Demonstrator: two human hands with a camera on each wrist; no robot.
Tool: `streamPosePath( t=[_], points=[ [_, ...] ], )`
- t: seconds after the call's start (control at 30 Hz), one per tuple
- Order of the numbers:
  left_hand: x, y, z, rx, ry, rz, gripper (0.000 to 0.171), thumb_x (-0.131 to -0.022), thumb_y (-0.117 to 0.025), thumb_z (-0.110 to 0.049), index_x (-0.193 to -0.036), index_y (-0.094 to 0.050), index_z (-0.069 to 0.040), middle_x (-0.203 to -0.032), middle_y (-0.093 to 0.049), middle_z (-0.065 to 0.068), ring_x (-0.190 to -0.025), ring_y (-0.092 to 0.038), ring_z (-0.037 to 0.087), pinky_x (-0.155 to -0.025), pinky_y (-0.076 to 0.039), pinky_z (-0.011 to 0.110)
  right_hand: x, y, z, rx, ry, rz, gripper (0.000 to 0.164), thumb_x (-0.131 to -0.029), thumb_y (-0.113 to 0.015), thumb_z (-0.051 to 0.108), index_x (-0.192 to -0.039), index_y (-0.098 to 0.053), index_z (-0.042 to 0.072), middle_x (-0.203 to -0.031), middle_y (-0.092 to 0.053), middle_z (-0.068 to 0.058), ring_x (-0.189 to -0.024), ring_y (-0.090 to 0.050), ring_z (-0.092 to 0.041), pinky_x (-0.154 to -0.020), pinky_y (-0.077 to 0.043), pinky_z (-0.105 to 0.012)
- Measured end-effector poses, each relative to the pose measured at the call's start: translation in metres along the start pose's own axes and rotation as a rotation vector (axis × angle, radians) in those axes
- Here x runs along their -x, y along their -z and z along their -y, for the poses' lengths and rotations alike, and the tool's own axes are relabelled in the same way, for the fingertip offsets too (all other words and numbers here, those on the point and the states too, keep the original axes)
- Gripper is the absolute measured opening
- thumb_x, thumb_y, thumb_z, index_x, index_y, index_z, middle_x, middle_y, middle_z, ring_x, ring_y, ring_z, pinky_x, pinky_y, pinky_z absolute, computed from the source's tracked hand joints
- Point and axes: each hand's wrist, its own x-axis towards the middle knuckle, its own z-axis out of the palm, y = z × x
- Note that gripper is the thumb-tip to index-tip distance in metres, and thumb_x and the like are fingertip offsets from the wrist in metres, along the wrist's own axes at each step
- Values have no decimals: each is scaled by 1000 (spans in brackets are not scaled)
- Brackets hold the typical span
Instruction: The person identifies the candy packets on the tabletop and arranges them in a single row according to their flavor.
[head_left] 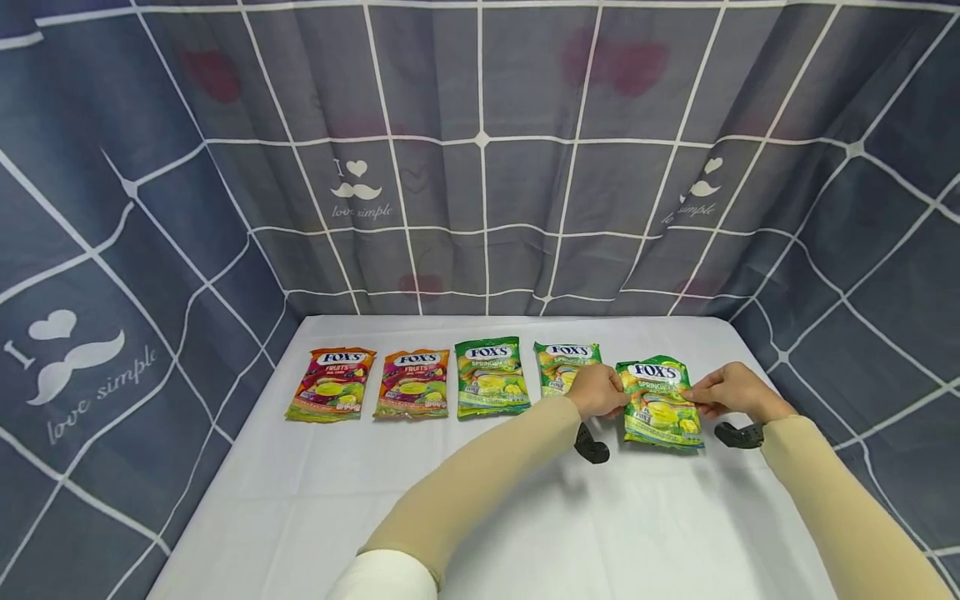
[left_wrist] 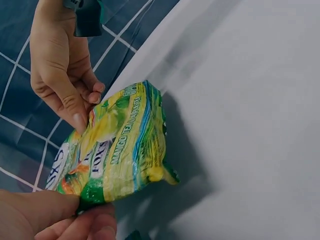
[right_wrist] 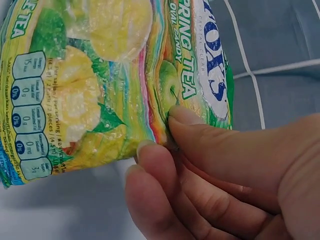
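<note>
Behind left hand (head_left: 597,389), fourth candy bag (head_left: 564,364) partly hidden

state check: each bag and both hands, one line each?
held green bag: pinched at both side edges, sealed
left hand: pinches the bag's left edge
right hand: pinches the bag's right edge
two red bags: flat on table, sealed
two other green bags: flat on table, sealed
</note>
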Motion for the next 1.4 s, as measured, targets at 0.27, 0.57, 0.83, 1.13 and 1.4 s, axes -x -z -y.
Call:
streamPosePath(
  t=[0.27, 0.57, 0.83, 1.13, 1.4],
  points=[
    [-33, -11, 0, -4, 77, -35, 10, -101, -82, -10, -97, -73, -7, -71, -72, 6, -63, -72, 19, -59, -53, 25, -21, 9, -6, 10, -37, -38, 32, -103, -77, 12, -108, -73, -19, -79, -73, -6, -71, -70, -17, -67, -62, -30],
    [-41, -13, 0, -29, 76, -7, 30, -102, -74, -2, -132, -71, -2, -88, -70, 8, -68, -58, 15, -68, -51, 31, -43, 7, -8, 33, -33, -165, 34, -102, -79, 14, -107, -74, -19, -74, -74, -5, -68, -72, -17, -67, -64, -34],
    [-46, -12, -1, -51, 56, -1, 31, -103, -73, -7, -134, -72, 0, -72, -65, 4, -62, -56, 15, -66, -51, 29, -58, 5, -12, 63, 2, -242, 30, -100, -80, 15, -100, -77, -14, -72, -74, -6, -65, -71, -16, -63, -62, -32],
    [-65, -25, 10, -106, 87, 69, 32, -106, -71, -17, -76, -67, -5, -65, -62, 8, -55, -54, 19, -58, -48, 33, -61, 0, -18, 80, -28, -276, 31, -100, -82, 15, -99, -78, -15, -68, -72, -2, -59, -67, -11, -57, -57, -26],
    [-54, -23, 5, -94, 100, 59, 27, -107, -71, -16, -83, -63, -6, -81, -60, 9, -61, -53, 20, -60, -47, 33, -62, -4, -22, 122, -47, -304, 30, -100, -81, 15, -100, -79, -14, -69, -73, -3, -60, -67, -11, -61, -52, -25]
  ],
)
